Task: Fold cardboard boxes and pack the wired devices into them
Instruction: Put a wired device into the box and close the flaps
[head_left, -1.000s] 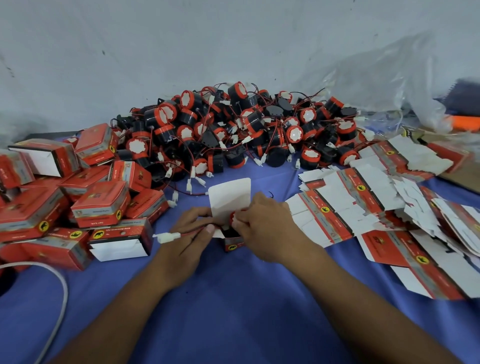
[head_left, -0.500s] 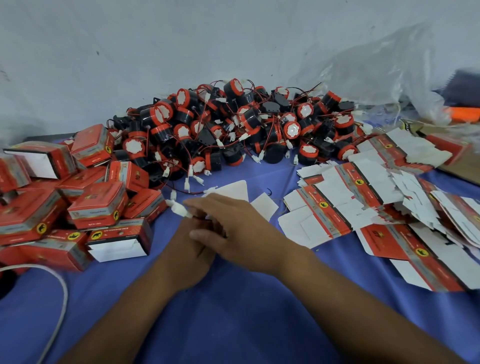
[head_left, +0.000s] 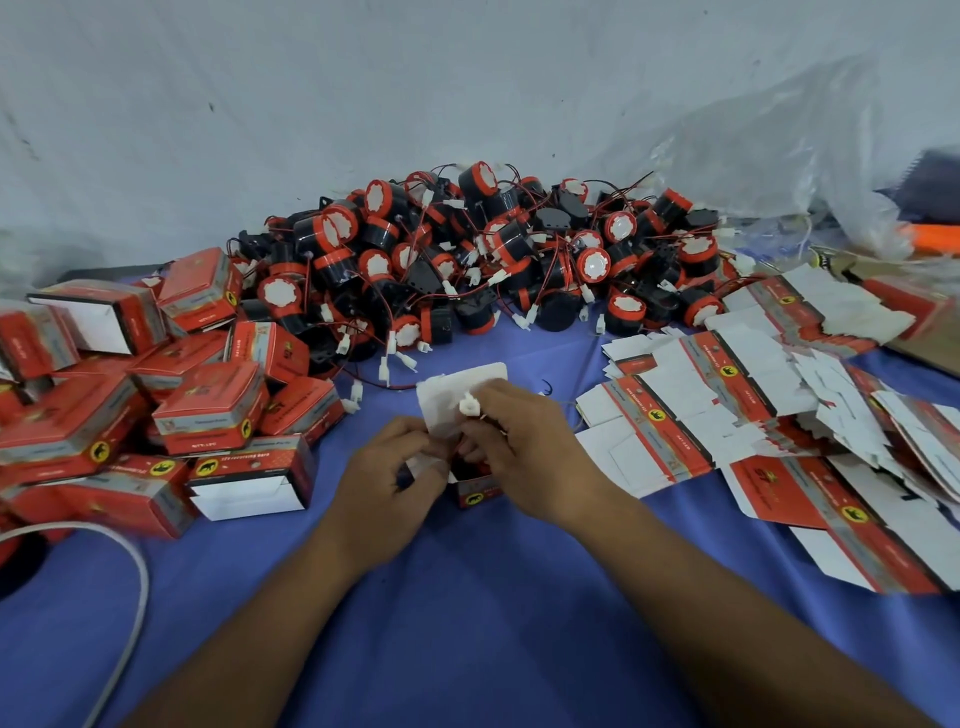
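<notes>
A small red cardboard box (head_left: 475, 490) stands on the blue cloth between my hands, its white lid flap (head_left: 460, 395) raised behind it. My left hand (head_left: 392, 478) grips the box's left side. My right hand (head_left: 524, 447) pinches the white connector (head_left: 469, 404) of a wired device over the box's open top; the device's body is mostly hidden inside the box. A big pile of black-and-red wired devices (head_left: 483, 260) lies behind.
Folded red boxes (head_left: 208, 410) are heaped at the left, some with open ends. Flat unfolded box blanks (head_left: 753, 415) spread across the right. A white cable (head_left: 130, 597) curves at the lower left. Clear plastic bags (head_left: 779, 156) lie against the back wall.
My right hand has drawn the white connector from the left back over the box. My left hand has come out from under the right one and now holds the box's side.
</notes>
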